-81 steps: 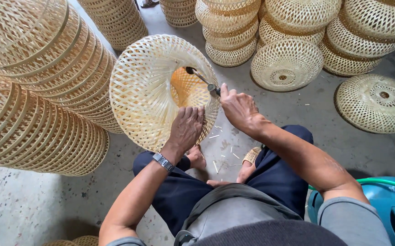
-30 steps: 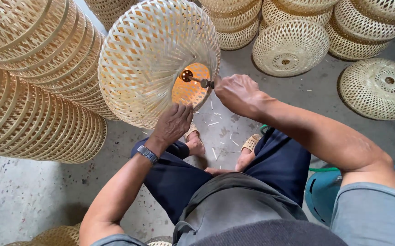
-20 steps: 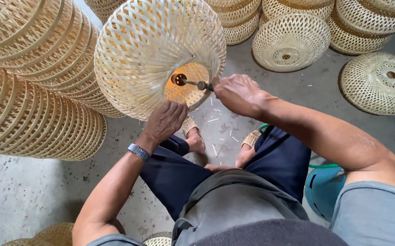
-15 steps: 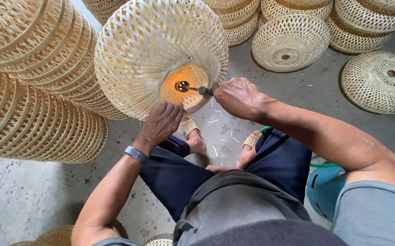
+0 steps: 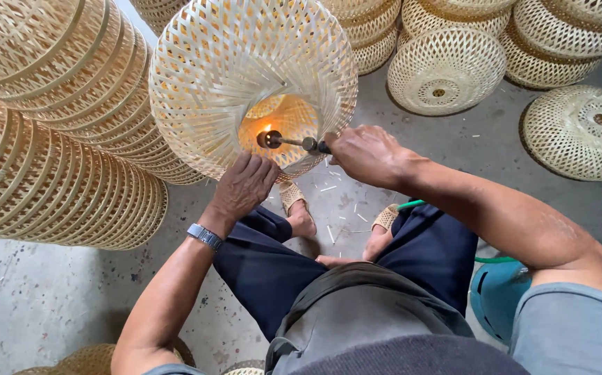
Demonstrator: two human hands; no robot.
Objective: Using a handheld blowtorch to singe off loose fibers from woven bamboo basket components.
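A round woven bamboo lampshade (image 5: pixel 245 76) is held up in front of me, tilted with its open mouth towards me. My left hand (image 5: pixel 245 186) grips its lower rim. My right hand (image 5: pixel 367 154) is closed on the handle of a metal gas torch (image 5: pixel 288 142) whose nozzle pokes into the shade. A small flame burns at the nozzle and lights the inside orange. A green hose (image 5: pixel 502 260) runs from the torch past my right knee.
Long stacks of nested bamboo shades (image 5: pixel 44 132) lie at the left. More shades (image 5: pixel 447 69) stand and lie on the concrete floor at the back and right (image 5: pixel 582 132). A teal tub (image 5: pixel 499 305) sits at my right. Bamboo scraps litter the floor by my sandalled feet.
The shade has been turned and tipped so its mouth faces me more. The torch nozzle has gone deeper inside and the orange glow has grown. My left hand shifted along the rim.
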